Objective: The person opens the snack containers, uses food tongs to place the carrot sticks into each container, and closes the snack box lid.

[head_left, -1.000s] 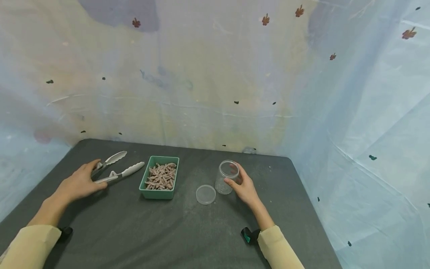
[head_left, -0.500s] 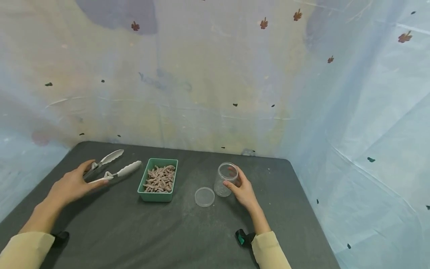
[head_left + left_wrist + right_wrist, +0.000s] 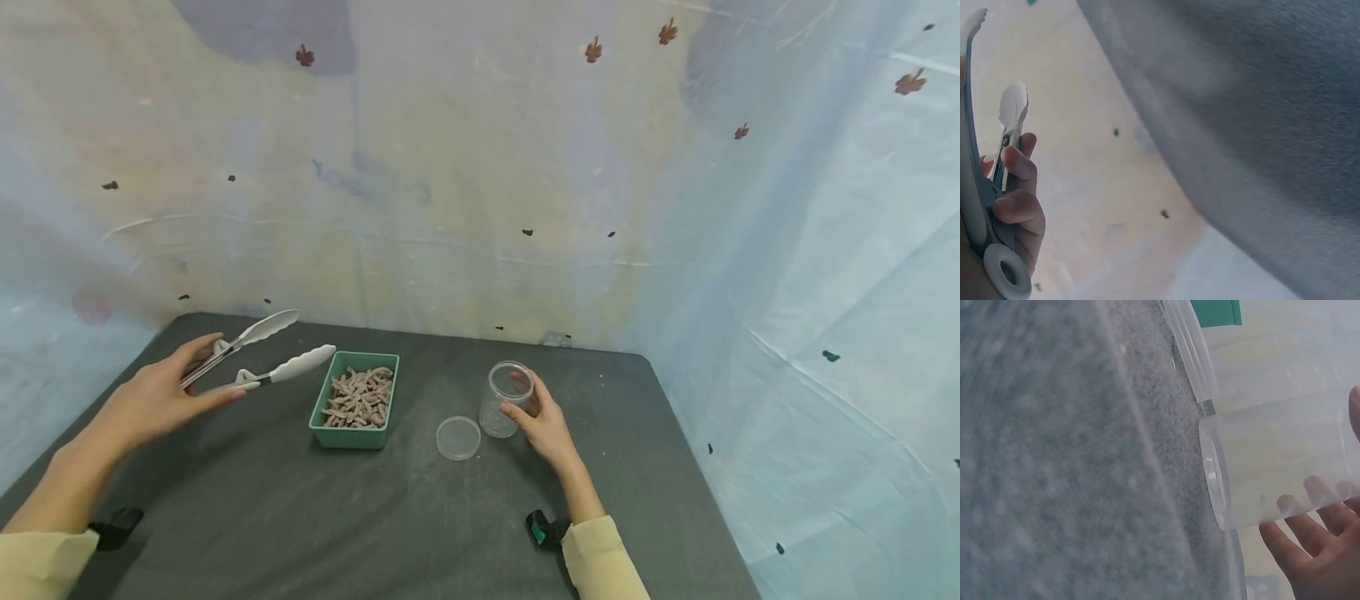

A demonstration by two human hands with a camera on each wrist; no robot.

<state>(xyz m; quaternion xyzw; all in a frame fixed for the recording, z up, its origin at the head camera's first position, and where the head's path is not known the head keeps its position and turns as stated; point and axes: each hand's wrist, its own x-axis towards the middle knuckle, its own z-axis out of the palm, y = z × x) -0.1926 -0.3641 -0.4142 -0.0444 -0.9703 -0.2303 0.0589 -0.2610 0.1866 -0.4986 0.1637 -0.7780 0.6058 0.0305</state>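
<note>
My left hand (image 3: 153, 402) grips a pair of tongs (image 3: 303, 363) with pale scalloped tips, held spread apart above the table's left side. In the left wrist view, fingers curl round one arm of the tongs (image 3: 1014, 106). The lower tip is close to the far left corner of a green rectangular tray (image 3: 349, 438), heaped with small greyish-brown elongated pieces (image 3: 358, 398). My right hand (image 3: 550, 432) holds a clear jar (image 3: 497, 412) upright on the table, thumb on the near side and fingers behind. The jar's mouth is uncovered.
A clear round lid (image 3: 458, 438) lies flat just left of the jar, between it and the tray. Dark grey cloth covers the table (image 3: 375, 517). A pale printed sheet (image 3: 450, 167) hangs behind and along the right side.
My left hand has raised the tongs from near the table, and their tips have come right and farther back, nearer the tray. The right hand and jar stay put.
</note>
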